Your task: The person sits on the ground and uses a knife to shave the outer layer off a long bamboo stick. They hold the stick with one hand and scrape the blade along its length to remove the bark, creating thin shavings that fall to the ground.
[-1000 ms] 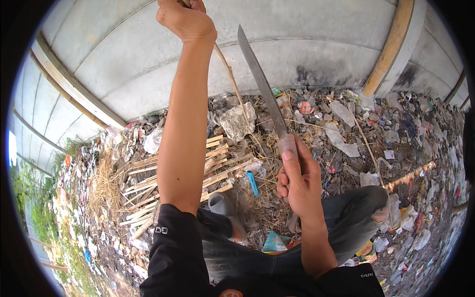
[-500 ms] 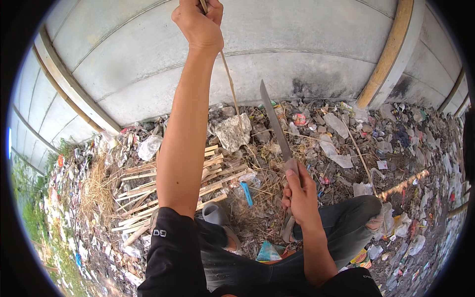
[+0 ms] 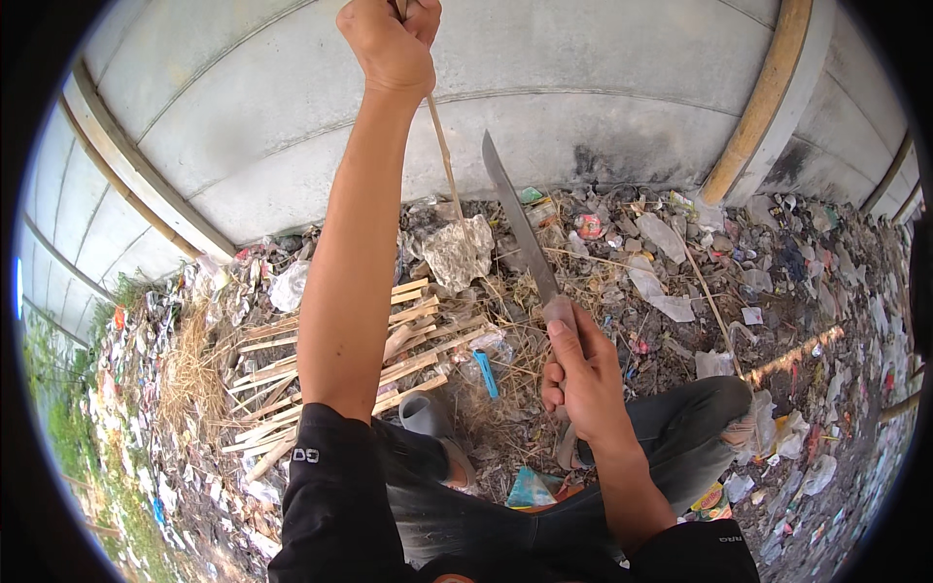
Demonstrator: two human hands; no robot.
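High up at the top edge, my left hand [image 3: 391,44] is closed round the upper part of a thin wooden stick [image 3: 445,155]. The stick slants down to a pale rough rock [image 3: 457,255], its lower end at the rock; whether they touch I cannot tell. My right hand [image 3: 586,377] is closed on the handle of a long machete [image 3: 525,233], its blade pointing up and slightly left. The blade stands apart from the stick, to its right. Behind my left forearm lies a pile of split wooden strips [image 3: 413,364], partly hidden by it.
A grey concrete panel wall [image 3: 583,117] rises in front, with a bamboo pole [image 3: 758,107] against a post at right. Litter, dry straw [image 3: 190,374] and a light-blue plastic piece [image 3: 486,374] cover the ground. My bent knee [image 3: 714,398] is at right.
The machete has swung left, its tip now higher and closer to the stick. My right hand has shifted slightly left and up; my left hand keeps its hold, with the forearm a little farther left.
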